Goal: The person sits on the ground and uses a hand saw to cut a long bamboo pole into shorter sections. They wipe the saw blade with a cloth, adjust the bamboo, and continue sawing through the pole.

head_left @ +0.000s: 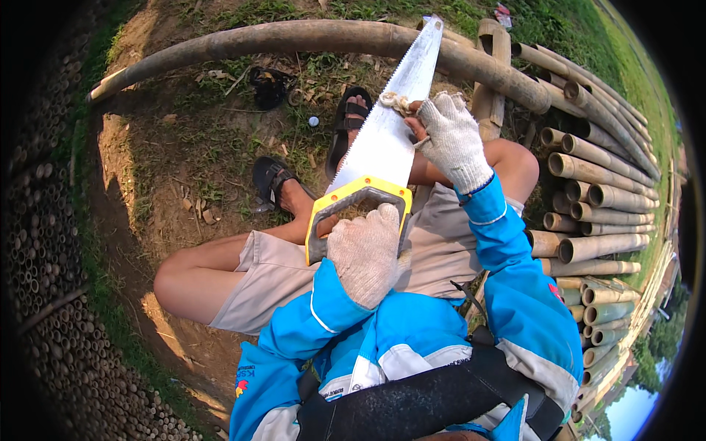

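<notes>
A bamboo pole, smooth, round and curved, lies across the rough soil; coarse knitted gloves cover both hands. The left hand is closed around the handle of the saw; the right hand is bent near a pale twisted strip at the blade, its hold I cannot tell. The saw, shiny, tapered and toothed, yellow-grey at the handle, has its tip over the pole

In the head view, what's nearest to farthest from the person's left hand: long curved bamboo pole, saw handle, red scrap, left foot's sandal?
1. Saw handle: gripped in the left hand.
2. Left foot's sandal: on the ground, up and to the left.
3. Long curved bamboo pole: across, beyond both feet.
4. Red scrap: upper right, past the pole.
</notes>
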The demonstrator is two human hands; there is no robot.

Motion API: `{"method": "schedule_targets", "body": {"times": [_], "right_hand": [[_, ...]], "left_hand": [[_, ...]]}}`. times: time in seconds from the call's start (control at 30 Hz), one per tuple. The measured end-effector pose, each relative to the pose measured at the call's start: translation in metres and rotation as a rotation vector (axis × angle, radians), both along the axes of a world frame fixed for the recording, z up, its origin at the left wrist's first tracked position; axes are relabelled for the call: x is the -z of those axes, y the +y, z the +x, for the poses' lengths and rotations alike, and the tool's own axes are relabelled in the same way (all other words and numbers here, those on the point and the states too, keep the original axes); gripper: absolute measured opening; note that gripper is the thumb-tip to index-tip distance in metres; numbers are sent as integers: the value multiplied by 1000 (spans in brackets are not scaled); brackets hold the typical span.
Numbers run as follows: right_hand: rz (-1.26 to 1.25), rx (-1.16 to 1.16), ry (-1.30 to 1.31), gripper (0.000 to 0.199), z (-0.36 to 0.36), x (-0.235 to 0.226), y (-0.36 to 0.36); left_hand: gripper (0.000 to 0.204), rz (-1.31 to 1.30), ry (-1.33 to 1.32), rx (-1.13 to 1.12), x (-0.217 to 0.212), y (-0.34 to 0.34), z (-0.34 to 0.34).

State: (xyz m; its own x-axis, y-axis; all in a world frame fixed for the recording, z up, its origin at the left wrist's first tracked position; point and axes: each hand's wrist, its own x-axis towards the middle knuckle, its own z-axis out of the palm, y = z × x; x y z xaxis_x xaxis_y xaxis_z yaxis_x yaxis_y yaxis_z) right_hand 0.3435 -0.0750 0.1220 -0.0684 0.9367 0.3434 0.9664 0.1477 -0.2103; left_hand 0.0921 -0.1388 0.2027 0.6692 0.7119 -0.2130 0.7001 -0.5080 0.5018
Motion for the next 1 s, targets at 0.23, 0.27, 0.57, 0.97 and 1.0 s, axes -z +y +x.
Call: {"method": "schedule_targets", "body": {"times": [0.23, 0.27, 0.57, 0.97, 1.0], "right_hand": [[-76, 33, -137, 35, -8, 4, 17], [-65, -58, -114, 38, -11, 2, 16], [-258, -284, -143, 28, -9, -17, 4], [-324, -110, 245, 27, 31, 0, 18], [-318, -89, 301, 27, 29, -1, 13]], "left_hand": [[58, -38, -20, 5, 7, 0, 0], [58, -45, -29, 3, 8, 0, 0], [63, -17, -11, 15, 16, -3, -2], [56, -7, -30, -6, 15, 2, -2], [55, -17, -25, -3, 15, 2, -1]]}}
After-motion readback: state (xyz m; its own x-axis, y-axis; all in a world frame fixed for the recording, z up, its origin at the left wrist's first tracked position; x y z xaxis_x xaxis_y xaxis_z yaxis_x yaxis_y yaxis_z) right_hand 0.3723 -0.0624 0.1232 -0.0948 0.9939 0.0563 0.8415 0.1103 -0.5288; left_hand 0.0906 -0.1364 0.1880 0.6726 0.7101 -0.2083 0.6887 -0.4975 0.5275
